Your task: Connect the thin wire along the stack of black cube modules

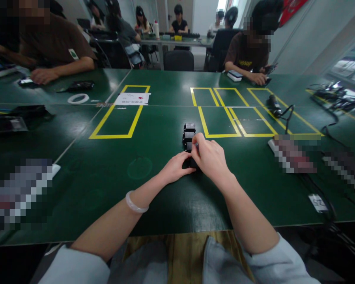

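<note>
A short row of small black blocks [189, 134] lies on the green table [154, 185], running away from me. My left hand [175, 167] rests at the near end of the row, fingers curled against the nearest black piece. My right hand [210, 156] reaches over from the right, its fingers pinched on the same near end of the row. The nearest blocks are hidden under both hands. A pale bangle [135, 202] sits on my left wrist.
Yellow tape rectangles [120, 114] mark the table left and right of the blocks. A white paper [133, 98] and tape ring [78, 98] lie far left, a black microphone with cable [274, 105] far right. Other people sit across the table.
</note>
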{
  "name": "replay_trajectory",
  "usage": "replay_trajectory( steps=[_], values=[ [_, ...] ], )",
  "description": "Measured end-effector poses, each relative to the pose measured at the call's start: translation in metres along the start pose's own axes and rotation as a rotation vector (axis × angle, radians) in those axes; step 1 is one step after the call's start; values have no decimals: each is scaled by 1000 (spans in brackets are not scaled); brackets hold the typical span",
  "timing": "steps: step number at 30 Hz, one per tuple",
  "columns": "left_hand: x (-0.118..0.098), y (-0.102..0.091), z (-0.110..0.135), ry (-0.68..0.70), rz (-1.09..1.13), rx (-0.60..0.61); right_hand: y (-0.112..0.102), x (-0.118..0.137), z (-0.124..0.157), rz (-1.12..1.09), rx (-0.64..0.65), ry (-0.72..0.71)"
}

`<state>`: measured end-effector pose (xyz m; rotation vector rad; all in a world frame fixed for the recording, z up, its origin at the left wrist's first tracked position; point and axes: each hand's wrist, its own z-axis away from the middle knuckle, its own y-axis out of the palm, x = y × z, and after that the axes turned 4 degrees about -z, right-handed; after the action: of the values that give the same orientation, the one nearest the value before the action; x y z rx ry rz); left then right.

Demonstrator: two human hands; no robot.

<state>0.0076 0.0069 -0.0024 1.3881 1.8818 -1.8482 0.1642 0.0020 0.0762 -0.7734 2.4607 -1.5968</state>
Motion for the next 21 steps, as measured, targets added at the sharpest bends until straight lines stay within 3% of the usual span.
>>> replay_trajectory(
  steps=[10,21],
  values=[
    [-1,0,-1,-11,-8,1,-1,0,-1,-31,44,28],
    [0,0,0,-14,-7,8,5,-3,0,-87,-36,1]
  ],
)
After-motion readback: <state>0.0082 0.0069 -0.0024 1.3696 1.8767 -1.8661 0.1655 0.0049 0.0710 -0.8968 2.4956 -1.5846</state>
